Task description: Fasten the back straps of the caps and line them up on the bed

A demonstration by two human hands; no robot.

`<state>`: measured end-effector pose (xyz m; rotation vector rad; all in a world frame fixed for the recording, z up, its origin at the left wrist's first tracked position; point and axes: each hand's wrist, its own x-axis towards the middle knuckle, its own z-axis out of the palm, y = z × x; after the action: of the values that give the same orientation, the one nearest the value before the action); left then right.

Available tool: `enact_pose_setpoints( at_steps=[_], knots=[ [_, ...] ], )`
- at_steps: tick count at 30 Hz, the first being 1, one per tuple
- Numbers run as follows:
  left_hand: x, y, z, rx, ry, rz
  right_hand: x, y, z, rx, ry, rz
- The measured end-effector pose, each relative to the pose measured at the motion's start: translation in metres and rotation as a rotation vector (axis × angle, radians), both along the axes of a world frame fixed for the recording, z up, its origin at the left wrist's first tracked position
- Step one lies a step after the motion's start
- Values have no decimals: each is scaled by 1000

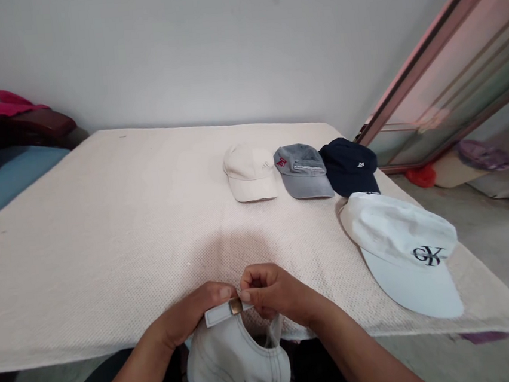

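Observation:
A white baseball cap (238, 367) hangs at the table's near edge, its back opening and strap toward the table. Its strap carries a brass-coloured buckle (235, 306). My left hand (202, 307) is closed on the cap's strap, left of the buckle, with the thumb close beside the metal. My right hand (275, 291) pinches the strap just right of the buckle, thumb against forefinger. The cap's brim is out of sight, and the fingers of my left hand are partly hidden behind the strap.
On the cloth-covered table (107, 247) lie a cream cap (249, 170), a grey cap (304, 171), a navy cap (349, 167) and a large white cap (399, 243) at the right edge. A blue-covered seat (23, 171) stands left; a framed glass panel (446, 76) rises right.

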<state>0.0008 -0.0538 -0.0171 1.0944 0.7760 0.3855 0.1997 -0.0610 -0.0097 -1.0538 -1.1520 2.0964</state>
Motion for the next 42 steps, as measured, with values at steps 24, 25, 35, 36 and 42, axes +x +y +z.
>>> enact_pose_setpoints(
  at_steps=[24,25,35,36,42],
  knots=[
    [-4,3,1,-125,9,-23,-10,-3,-3,76,-53,-67],
    [-4,3,0,-142,5,-17,-9,-3,-3,68,-48,-74],
    [3,1,0,-327,-326,243,4,-3,-2,-31,189,-90],
    [4,2,3,-343,-383,319,7,-4,-1,-26,199,-96],
    [5,20,20,-446,-566,699,24,-10,4,9,256,45]
  ],
)
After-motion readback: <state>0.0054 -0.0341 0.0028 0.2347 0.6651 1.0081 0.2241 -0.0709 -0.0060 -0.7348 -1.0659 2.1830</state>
